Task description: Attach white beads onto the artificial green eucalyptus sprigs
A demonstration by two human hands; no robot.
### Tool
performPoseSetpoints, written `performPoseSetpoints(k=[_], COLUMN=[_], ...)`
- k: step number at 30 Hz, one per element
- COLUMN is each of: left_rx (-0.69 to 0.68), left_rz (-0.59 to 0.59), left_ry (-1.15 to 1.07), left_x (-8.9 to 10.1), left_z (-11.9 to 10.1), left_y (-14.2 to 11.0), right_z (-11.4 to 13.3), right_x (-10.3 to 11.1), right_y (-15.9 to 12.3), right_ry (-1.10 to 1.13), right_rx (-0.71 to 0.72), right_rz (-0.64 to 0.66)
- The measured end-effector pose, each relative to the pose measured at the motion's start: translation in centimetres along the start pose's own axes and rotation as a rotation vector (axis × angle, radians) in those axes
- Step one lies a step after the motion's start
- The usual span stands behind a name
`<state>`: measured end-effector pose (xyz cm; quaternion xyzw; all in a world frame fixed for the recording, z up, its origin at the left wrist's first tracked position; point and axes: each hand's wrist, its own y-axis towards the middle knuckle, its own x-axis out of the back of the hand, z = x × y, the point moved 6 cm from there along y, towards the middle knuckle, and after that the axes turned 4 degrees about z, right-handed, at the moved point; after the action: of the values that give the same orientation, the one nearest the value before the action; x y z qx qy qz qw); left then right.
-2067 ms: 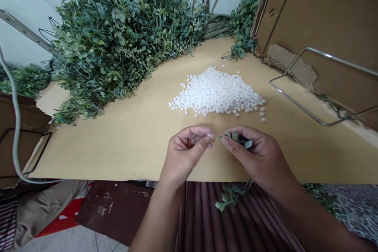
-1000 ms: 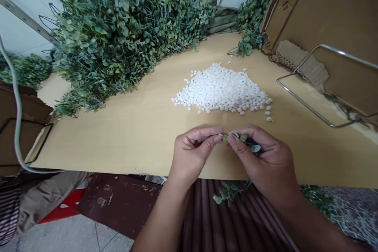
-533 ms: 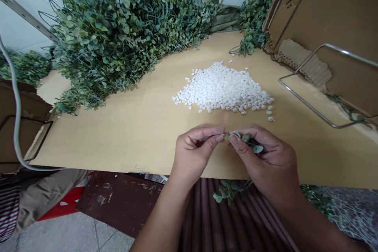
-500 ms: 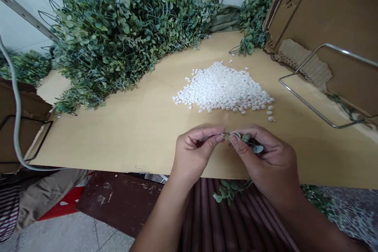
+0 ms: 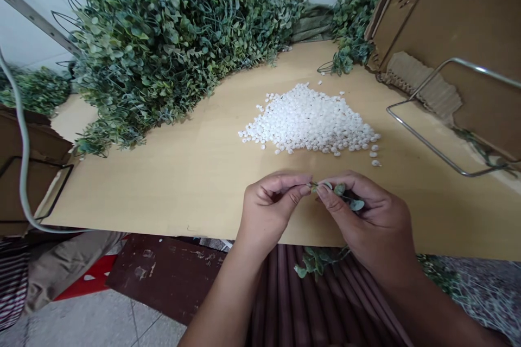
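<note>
Using the white pile point(image 5: 309, 122) as landmark. I see both hands on its near side, wrists angled in, fingertips nearly meeting. Left hand point(image 5: 266, 206): thumb and index pinching a small pale piece point(image 5: 309, 184), mostly hidden. Right hand point(image 5: 370, 214): gripping a leafy sprig point(image 5: 356, 205), tip toward left. Forearms cross the near edge of the tan board point(image 5: 163, 184). Left of pile, I've room up to the foliage heap point(image 5: 171, 38); wire frame point(image 5: 431, 143) bounds its right.
</note>
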<state>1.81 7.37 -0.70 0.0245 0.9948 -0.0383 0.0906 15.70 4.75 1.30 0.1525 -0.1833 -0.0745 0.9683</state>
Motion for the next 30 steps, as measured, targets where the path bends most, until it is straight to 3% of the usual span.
performPoseSetpoints(k=[20, 30], left_rx=[-0.032, -0.011], left_rz=[0.058, 0.058], left_ry=[-0.017, 0.047], left_x=[-0.46, -0.59], left_z=[-0.25, -0.06], left_y=[0.05, 0.04], right_z=[-0.85, -0.37], right_x=[-0.47, -0.58], right_y=[0.07, 0.17], right_ry=[0.021, 0.014], right_rx=[-0.079, -0.048], right_rz=[0.052, 0.066])
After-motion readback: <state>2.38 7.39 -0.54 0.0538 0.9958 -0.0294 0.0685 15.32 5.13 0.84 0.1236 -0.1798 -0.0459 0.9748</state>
